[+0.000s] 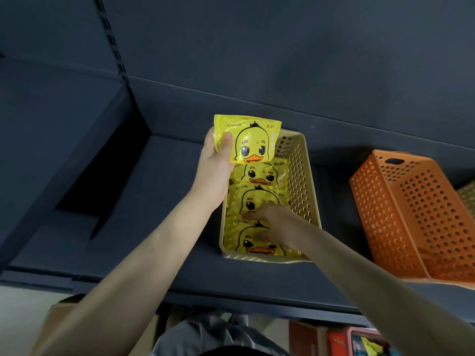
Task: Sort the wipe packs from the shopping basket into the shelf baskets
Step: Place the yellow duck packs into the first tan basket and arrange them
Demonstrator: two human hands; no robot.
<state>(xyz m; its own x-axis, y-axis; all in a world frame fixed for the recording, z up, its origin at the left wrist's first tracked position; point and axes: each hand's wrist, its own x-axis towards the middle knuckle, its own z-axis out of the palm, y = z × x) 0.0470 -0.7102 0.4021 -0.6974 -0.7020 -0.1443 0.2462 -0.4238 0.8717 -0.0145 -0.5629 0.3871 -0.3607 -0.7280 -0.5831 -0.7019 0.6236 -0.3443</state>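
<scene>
A pale yellow perforated shelf basket [300,176] stands on the dark shelf, lengthwise away from me. Three yellow duck-face wipe packs [257,176] lie in it in a row. My left hand [216,165] grips a further yellow duck pack [253,140] by its left edge, thumb on the front, holding it upright over the basket's far end. Inside the basket my right hand [272,224] rests with fingers spread on the two nearer packs. The shopping basket [359,343] shows only as a red corner at the bottom right.
An orange perforated basket [411,214] stands to the right on the same shelf [154,201], with another pale basket [467,196] just behind it at the frame edge. A slotted upright [113,44] divides the shelf bays at the left. A cardboard box [59,314] sits on the floor below.
</scene>
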